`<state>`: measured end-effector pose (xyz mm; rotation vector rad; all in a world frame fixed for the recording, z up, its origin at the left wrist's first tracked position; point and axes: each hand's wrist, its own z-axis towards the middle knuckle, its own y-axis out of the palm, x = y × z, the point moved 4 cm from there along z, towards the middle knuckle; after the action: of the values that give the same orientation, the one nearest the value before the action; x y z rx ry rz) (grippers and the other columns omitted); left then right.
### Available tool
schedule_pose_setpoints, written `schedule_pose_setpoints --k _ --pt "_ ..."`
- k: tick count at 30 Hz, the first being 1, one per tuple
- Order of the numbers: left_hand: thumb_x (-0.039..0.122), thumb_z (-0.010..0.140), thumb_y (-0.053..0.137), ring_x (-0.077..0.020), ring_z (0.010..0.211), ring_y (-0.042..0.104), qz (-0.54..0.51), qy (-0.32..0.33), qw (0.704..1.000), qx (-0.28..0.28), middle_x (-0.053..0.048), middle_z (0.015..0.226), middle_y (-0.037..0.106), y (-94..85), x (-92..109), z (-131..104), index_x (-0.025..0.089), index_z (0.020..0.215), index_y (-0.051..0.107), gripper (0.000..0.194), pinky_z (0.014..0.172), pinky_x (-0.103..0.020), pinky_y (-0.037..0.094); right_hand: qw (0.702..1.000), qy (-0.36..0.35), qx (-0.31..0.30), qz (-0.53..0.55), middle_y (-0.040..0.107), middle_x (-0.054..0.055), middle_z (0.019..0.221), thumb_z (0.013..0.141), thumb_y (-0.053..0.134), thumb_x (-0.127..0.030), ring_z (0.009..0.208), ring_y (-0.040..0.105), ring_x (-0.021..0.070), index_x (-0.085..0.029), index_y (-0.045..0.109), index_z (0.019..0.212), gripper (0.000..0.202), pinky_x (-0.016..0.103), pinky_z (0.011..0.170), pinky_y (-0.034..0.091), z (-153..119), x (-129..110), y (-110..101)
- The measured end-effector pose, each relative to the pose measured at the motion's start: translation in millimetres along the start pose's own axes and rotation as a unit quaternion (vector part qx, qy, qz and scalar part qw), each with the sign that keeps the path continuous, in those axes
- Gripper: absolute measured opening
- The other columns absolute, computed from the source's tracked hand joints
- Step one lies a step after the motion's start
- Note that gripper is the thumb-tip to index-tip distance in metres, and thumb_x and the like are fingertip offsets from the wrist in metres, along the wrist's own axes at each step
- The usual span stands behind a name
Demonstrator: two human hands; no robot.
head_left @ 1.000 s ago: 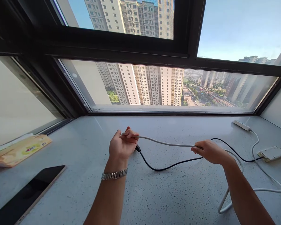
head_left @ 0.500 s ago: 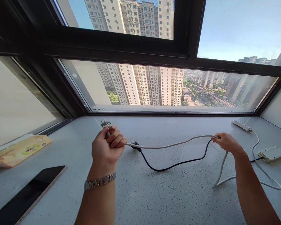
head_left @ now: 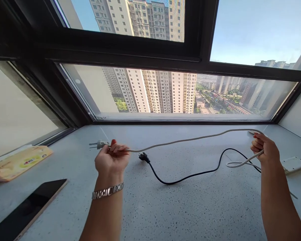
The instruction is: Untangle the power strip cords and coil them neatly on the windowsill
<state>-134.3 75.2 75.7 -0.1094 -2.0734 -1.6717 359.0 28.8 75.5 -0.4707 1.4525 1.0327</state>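
My left hand (head_left: 112, 155) is closed round the plug end of a white power cord (head_left: 175, 142), and the plug (head_left: 99, 144) pokes out to the left with its prongs showing. At the right, my right hand (head_left: 266, 146) grips the same cord farther along, above the counter. Between the hands the cord runs in a slack, gently bowed line. Beneath it lies a black cord (head_left: 190, 175), its black plug (head_left: 144, 157) resting on the counter just right of my left hand. A white loop of cord lies left of my right wrist.
On the speckled counter (head_left: 180, 207) lie a phone (head_left: 29, 207) and a yellow tissue pack (head_left: 22, 162) at the left. A white power strip (head_left: 294, 164) is partly hidden by my right forearm. A dark window frame (head_left: 185, 122) borders the counter's back.
My right hand has moved right and lifted the white cord, off the black one. My left hand has turned, so the plug points left instead of up.
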Motion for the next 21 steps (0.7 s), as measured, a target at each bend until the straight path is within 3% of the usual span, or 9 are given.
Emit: schedule_pose_setpoints --k 3,7,11,15,18,21 --pt "0.025 0.101 0.016 -0.0041 0.028 0.033 0.003 0.015 0.999 -0.031 0.007 0.04 0.034 5.9 0 -8 0.017 0.07 0.044 0.043 0.031 -0.014 0.031 0.999 0.007 -0.029 -0.029 0.022 -0.012 0.04 0.058 0.076 -0.035 0.035 0.018 0.003 -0.019 0.057 0.055 0.026 0.019 0.032 0.017 -6 -2 11" --pt "0.026 0.101 0.025 -0.0052 0.028 0.024 0.093 0.042 0.992 -0.078 0.007 0.04 0.028 23.7 -17 -23 0.017 0.065 0.048 0.044 0.028 -0.017 0.022 0.979 -0.011 -0.16 -0.128 0.024 -0.011 0.044 0.065 0.072 -0.055 0.037 0.02 0.0043 -0.017 0.063 0.066 0.039 0.021 0.035 0.019 -37 -2 54" --pt "0.026 0.098 0.039 -0.0042 0.031 0.021 0.172 -0.008 0.978 -0.114 0.008 0.045 0.025 35.6 -60 -46 0.015 0.066 0.052 0.036 0.03 -0.016 0.019 0.924 -0.055 -0.302 -0.227 0.029 -0.008 0.05 0.079 0.054 -0.064 0.038 0.027 0.0066 -0.017 0.064 0.082 0.049 0.022 0.037 0.022 -89 5 101" --pt "0.04 0.087 0.059 -0.0027 0.035 0.018 0.207 -0.138 0.96 -0.128 0.01 0.048 0.021 32.0 -113 -72 0.015 0.066 0.05 0.034 0.033 -0.014 0.018 0.894 -0.158 -0.342 -0.241 0.033 -0.007 0.054 0.093 0.036 -0.056 0.041 0.029 0.0081 -0.018 0.058 0.094 0.043 0.023 0.041 0.024 -140 12 130" --pt "0.055 0.084 0.057 -0.0032 0.037 0.018 0.186 -0.26 0.938 -0.131 0.01 0.048 0.021 25.5 -142 -85 0.015 0.067 0.049 0.044 0.033 -0.014 0.018 0.827 -0.255 -0.415 -0.282 0.034 -0.006 0.054 0.097 0.032 -0.047 0.044 0.023 0.0087 -0.02 0.05 0.084 0.035 0.024 0.045 0.022 -173 21 147" --pt "0.063 0.083 0.051 -0.0035 0.038 0.02 0.152 -0.351 0.911 -0.157 0.009 0.049 0.024 23.3 -150 -88 0.015 0.07 0.051 0.05 0.033 -0.014 0.02 0.708 -0.291 -0.537 -0.355 0.035 -0.006 0.055 0.096 0.035 -0.043 0.046 0.017 0.0095 -0.021 0.047 0.08 0.03 0.025 0.046 0.018 -197 36 160"
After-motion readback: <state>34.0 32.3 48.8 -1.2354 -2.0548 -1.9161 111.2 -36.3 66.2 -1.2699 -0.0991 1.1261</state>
